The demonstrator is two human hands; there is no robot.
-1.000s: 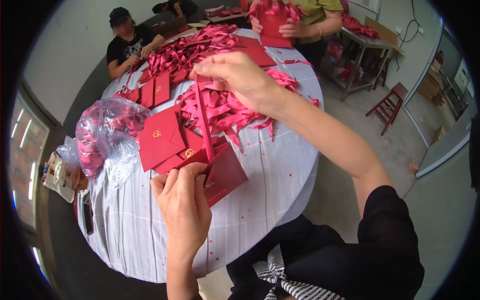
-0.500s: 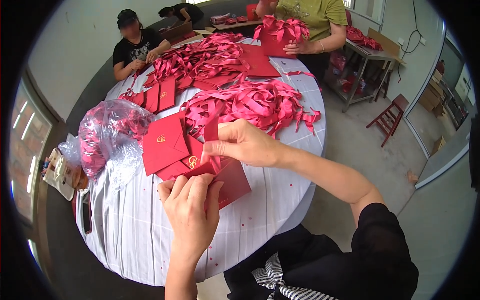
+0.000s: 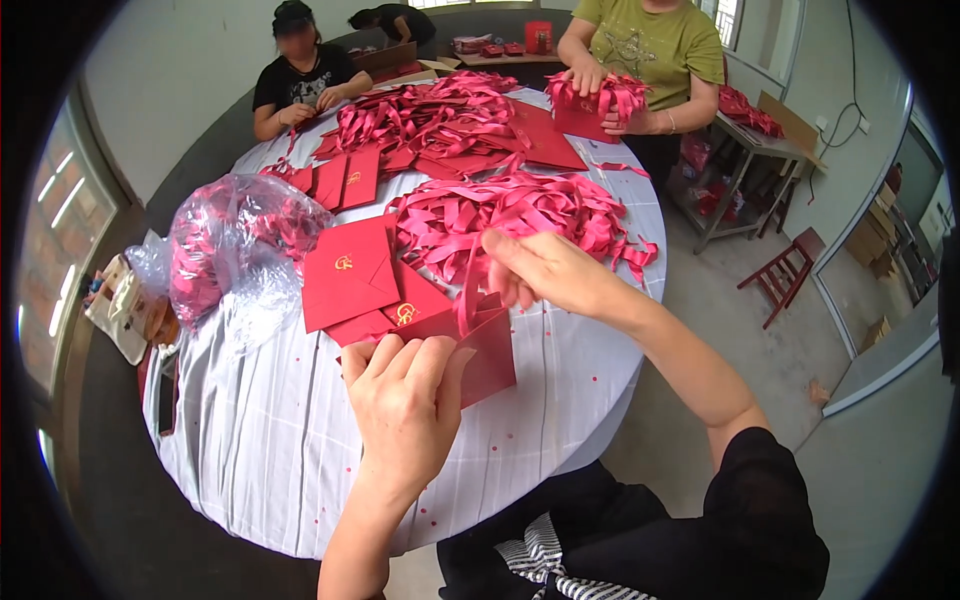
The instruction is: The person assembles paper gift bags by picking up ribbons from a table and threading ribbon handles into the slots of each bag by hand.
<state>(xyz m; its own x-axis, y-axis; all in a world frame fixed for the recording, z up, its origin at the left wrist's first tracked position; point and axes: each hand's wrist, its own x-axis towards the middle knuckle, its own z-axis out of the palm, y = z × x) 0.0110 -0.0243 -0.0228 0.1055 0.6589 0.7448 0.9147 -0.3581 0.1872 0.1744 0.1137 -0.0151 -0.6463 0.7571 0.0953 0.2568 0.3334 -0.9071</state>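
My left hand (image 3: 405,410) is closed over the near top edge of a small red paper bag (image 3: 490,355), which stands with its mouth open. A pink-red ribbon (image 3: 468,295) rises from the bag's mouth to my right hand (image 3: 545,272), whose thumb and fingers hold its upper part. The fingertips of the right hand are partly hidden. Just beyond the bag lie flat red paper bags (image 3: 350,270) with gold emblems, overlapping each other. A large heap of loose pink-red ribbons (image 3: 530,210) spreads behind my right hand.
The round table (image 3: 290,450) has a white cloth dotted with small red bits. At left sits a clear plastic bag (image 3: 225,235) of red ribbons. Across the table, one person (image 3: 650,60) handles a ribboned red bag; another (image 3: 300,75) sits at far left. A stool (image 3: 785,275) stands right.
My right hand has moved right, drawing the ribbon along. The red bag's mouth has opened wider. The person in green has lowered a hand onto the ribboned bag. The whole view has shifted slightly.
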